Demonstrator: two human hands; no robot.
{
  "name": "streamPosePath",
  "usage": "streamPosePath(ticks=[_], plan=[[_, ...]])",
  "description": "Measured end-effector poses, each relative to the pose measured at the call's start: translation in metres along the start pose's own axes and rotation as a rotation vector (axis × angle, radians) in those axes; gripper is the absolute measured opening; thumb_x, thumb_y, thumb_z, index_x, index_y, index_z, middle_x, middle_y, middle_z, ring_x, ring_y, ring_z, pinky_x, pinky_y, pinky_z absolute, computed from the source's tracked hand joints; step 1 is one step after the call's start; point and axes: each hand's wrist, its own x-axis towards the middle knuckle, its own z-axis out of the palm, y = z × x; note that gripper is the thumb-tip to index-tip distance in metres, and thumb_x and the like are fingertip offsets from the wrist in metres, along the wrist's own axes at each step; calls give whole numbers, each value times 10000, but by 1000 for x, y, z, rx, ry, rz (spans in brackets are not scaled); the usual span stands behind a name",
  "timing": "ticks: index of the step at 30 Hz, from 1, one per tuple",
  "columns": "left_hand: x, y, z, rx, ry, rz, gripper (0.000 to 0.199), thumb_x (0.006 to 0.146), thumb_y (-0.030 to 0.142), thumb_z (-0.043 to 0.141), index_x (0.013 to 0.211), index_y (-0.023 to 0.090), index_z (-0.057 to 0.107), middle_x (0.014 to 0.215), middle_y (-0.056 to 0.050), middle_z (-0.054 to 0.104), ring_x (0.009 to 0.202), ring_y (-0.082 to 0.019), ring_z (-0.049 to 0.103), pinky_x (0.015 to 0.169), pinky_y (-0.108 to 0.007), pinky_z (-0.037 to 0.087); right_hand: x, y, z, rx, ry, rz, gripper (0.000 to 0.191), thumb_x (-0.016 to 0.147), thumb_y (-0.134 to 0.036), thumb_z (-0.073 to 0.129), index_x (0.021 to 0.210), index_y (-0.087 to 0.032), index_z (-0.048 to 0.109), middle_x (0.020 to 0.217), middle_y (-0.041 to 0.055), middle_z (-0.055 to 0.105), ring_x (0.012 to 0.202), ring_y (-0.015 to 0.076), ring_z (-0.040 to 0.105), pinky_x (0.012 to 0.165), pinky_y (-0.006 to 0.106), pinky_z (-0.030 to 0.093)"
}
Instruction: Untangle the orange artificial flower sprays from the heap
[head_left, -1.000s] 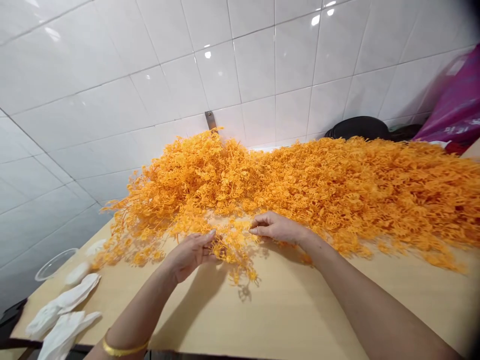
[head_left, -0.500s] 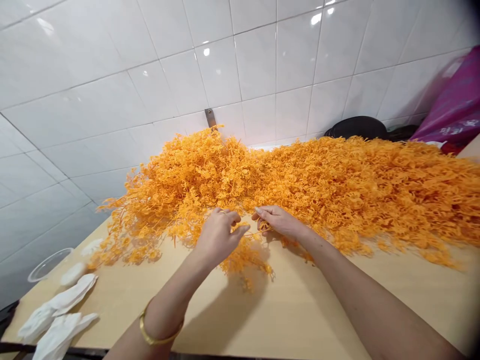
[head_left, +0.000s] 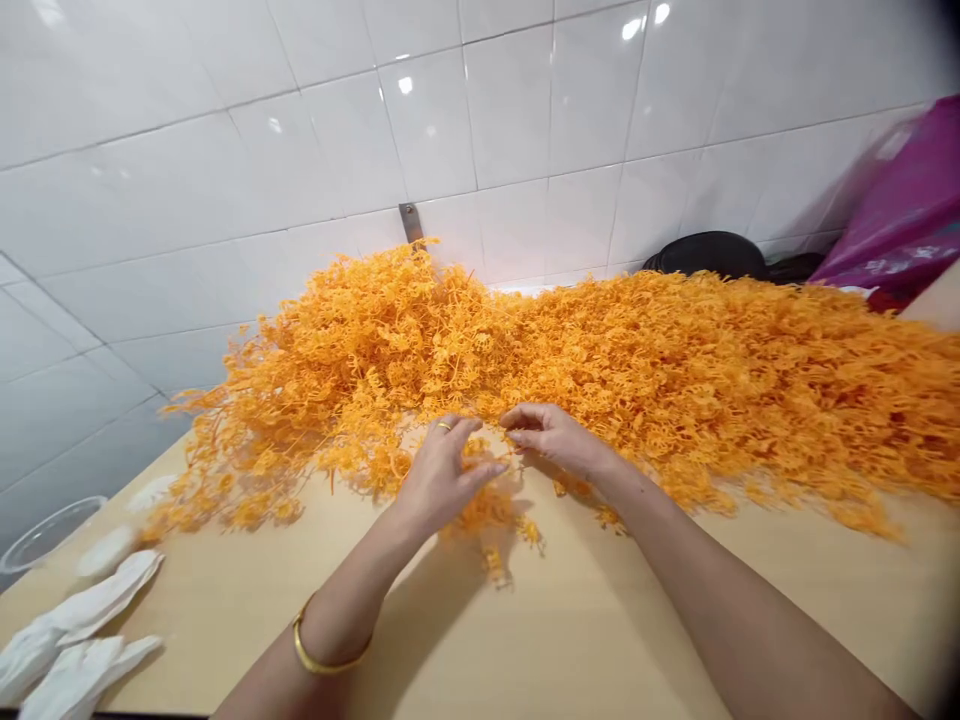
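Observation:
Orange plastic-like sprigs lie in a long heap [head_left: 645, 370] across the table [head_left: 600, 620]. My left hand [head_left: 442, 470], with a ring and a gold bangle, is at the near edge of the heap, fingers curled round part of a small orange sprig [head_left: 487, 510] that hangs below the palm. Facing it on the right is my right hand [head_left: 551, 440], its thumb and fingers apart, with nothing visible held between them. The fingertips of the two hands are a short distance apart.
White gloves [head_left: 82, 630] lie at the left front, beside a white rounded object [head_left: 106, 552] and a clear round lid or bowl [head_left: 52, 535]. A tiled wall [head_left: 510, 110] stands behind. At the back right are black round items [head_left: 705, 255] and a purple bag [head_left: 900, 210].
My right hand has opened its fingers and let go of a small orange piece. My left hand has stayed near the same place. The view has shifted slightly to the right.

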Motion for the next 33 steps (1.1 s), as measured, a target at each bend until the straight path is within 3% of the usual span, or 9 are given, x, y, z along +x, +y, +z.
streamPosePath(ticks=[4, 6, 12, 17, 23, 26, 30, 33], plan=[[-15, -10, -39, 30, 325, 5, 238, 731, 342, 519, 889, 174, 581, 937, -71, 559, 924, -186, 495, 801, -316, 381, 3, 1, 0, 6, 130, -1, 106, 638, -197, 555, 733, -162, 586, 698, 8, 551, 583, 97, 490, 544, 229, 431], [-28, -20, -52, 64, 398, -12, 165, 743, 300, 508, 812, 173, 588, 858, -54, 576, 870, -173, 509, 769, -301, 392, 4, 1, 0, 10, 193, -51, 110, 652, -220, 549, 738, -164, 586, 670, 3, 542, 547, 91, 478, 512, 224, 413], [-59, -47, -53, 139, 344, -83, 146, 768, 258, 463, 752, 173, 581, 791, -42, 574, 829, -161, 500, 755, -295, 388, 1, -2, 3, 17, 425, -257, 133, 678, -274, 547, 753, -172, 589, 662, 1, 523, 528, 86, 447, 476, 217, 383], [-64, -64, -60, 243, 377, -127, 177, 781, 279, 440, 738, 175, 577, 798, -51, 564, 851, -173, 485, 751, -304, 387, 0, -4, 4, -39, 575, -293, 158, 685, -308, 543, 779, -190, 590, 630, -1, 510, 523, 103, 439, 441, 221, 358], [-69, -85, -75, 382, 308, -172, 217, 783, 324, 430, 767, 165, 576, 827, -77, 548, 828, -193, 489, 709, -330, 403, -6, -6, -10, -246, 646, -286, 160, 699, -309, 524, 804, -211, 593, 671, 12, 544, 592, 139, 490, 489, 251, 377], [-77, -70, -61, 378, 251, -16, 223, 806, 290, 391, 844, 159, 568, 861, -88, 554, 849, -183, 492, 741, -326, 399, -9, -4, -16, -257, 697, -257, 177, 711, -329, 511, 829, -218, 585, 683, 23, 552, 601, 153, 505, 469, 255, 390], [-79, -38, -31, 371, -44, 311, 313, 810, 267, 381, 1100, 188, 467, 1113, -110, 493, 1033, -197, 431, 849, -336, 355, -11, -2, -17, -196, 752, -251, 193, 718, -338, 511, 840, -203, 575, 674, 25, 558, 578, 145, 507, 443, 245, 401], [-69, -36, -22, 385, -150, 297, 275, 816, 290, 365, 1038, 196, 500, 1101, -91, 502, 1035, -193, 427, 878, -337, 328, -13, -2, -20, -158, 774, -275, 206, 715, -343, 519, 849, -195, 571, 668, 21, 552, 598, 146, 515, 451, 243, 423]])
